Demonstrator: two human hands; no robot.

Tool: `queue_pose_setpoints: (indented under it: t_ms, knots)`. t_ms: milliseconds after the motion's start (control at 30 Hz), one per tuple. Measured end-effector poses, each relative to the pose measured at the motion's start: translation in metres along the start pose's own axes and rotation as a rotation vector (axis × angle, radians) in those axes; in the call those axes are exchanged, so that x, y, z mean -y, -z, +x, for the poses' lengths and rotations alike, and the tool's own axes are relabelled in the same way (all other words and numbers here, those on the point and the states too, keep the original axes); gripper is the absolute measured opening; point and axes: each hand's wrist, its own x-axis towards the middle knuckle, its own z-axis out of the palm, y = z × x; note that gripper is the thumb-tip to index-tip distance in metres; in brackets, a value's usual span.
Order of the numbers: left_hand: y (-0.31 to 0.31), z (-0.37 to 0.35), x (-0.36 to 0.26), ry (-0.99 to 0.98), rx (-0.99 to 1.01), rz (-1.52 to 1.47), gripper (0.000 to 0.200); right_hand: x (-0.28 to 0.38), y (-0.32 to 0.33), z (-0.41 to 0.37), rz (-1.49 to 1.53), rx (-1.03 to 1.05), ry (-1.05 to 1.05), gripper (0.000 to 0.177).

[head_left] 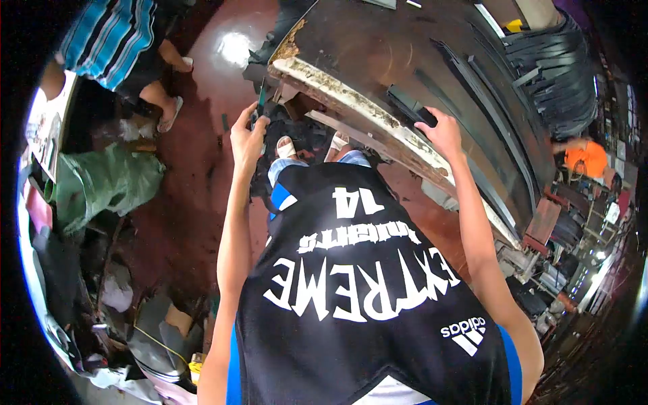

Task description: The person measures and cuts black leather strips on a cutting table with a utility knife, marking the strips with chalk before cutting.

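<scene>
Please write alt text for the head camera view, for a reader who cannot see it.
A person's left hand holds a slim tool, while the right hand grips dark strips at a table's worn edge. The person wears a black jersey in a cluttered workshop.

Shiny reddish floor [192, 182], worn dark table [364, 50]

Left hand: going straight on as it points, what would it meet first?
The left hand likely meets the chipped worktable corner first, or the dark scraps beside it; depth is unclear.
</scene>
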Motion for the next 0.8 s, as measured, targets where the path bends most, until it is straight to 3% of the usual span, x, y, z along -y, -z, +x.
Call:
queue_pose_setpoints:
  t_ms: [167,400,467,800]
  knots:
    - [-0.004,-0.007,0.017,-0.031,-0.049,-0.015,0.044,-0.001,0.003,0.003,0.068,-0.069,0.081,0.038]
    - [-0.013,-0.026,0.046,0.007,-0.156,-0.098,0.044,-0.011,-0.008,0.005,-0.003,-0.043,0.068,0.044]
    - [-0.021,-0.031,0.048,0.011,-0.171,-0.087,0.045,-0.009,-0.011,0.003,-0.008,-0.107,0.173,0.046]
    - [-0.070,-0.046,0.023,0.028,-0.204,-0.086,0.048,-0.024,-0.024,0.007,0.118,-0.106,0.190,0.044]
